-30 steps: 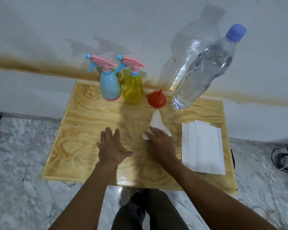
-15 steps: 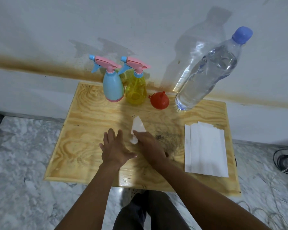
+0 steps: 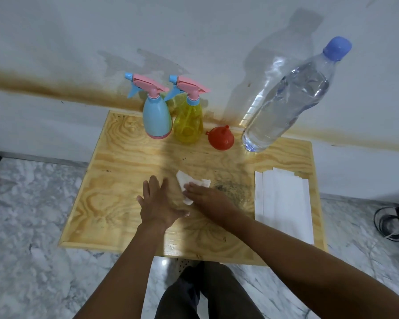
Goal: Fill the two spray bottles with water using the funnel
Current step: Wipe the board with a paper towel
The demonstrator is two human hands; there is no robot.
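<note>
Two spray bottles are sitting at the far edge of the table (image 3: 115,180), so nothing's getting filled yet. The blue spray bottle (image 3: 157,118) is on the left and the yellow spray bottle (image 3: 188,125) is right up against it, both standing upright with their pink trigger heads on.

The funnel (image 3: 221,138) is resting mouth-down, spout pointing up, just to the right of the yellow one. The water bottle (image 3: 288,100) is standing further right along the same edge, cap on.

Neither of my hands is gripping anything. My left hand (image 3: 158,203) is lying flat on the wood mid-table, fingers straight and slightly spread. My right hand (image 3: 207,199) is just beside it, pressing a crumpled tissue (image 3: 186,180) onto the surface with flat fingers.

Everything I need is straight ahead of my fingertips, well apart from them. I'm guessing the left hand is going for the spray bottles since it's lining up under them. The right is sitting closer to the funnel and the water, but it's got to ditch the tissue first.

Surface is pale plywood with a dark smudgy patch (image 3: 230,189) just right of the tissue. A stack of paper towels (image 3: 283,203) is lying along the right edge. Room-wise, a white wall with a brown stain line is running behind the far edge, and marble-looking floor (image 3: 32,226) is showing all around.
</note>
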